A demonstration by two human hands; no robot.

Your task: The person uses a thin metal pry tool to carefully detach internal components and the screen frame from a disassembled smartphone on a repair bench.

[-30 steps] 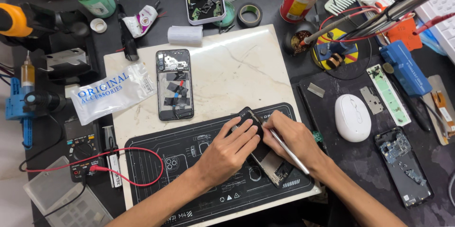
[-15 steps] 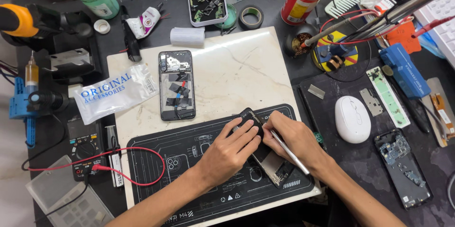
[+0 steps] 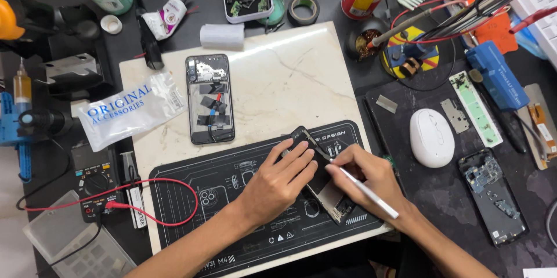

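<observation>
— Start nearest the camera. What are the hands on?

— Both meet low in the frame, right of centre, on a dark phone part [image 3: 322,176] lying on the black repair mat [image 3: 191,197]. The left hand [image 3: 278,182] lies flat over it, fingers spread and pressing its upper left half. The right hand [image 3: 371,179] is closed in a pen grip round a thin white tool [image 3: 365,192].

— Which way does the part run?

— Diagonally, from its dark corner at upper left down to a paler end at lower right. The tool slants much the same way, its tip touching the part's right edge just beside the left fingertips, its tail trailing off toward the lower right.

— So which hand is nearer the edge being worked?

— The right; its tip is on that edge. The left covers the body from the opposite side, so the two come at the part from either flank.

— And further out?

— Above the mat, on the pale marble slab [image 3: 290,75], an opened phone [image 3: 210,98] lies upright in the frame, well apart from the hands. A clear plastic bag [image 3: 130,109] sits left of it. On the dark bench to the right rest a white mouse [image 3: 431,137] and another stripped phone frame [image 3: 493,197]. A red lead [image 3: 145,188] loops at the mat's left end.
</observation>
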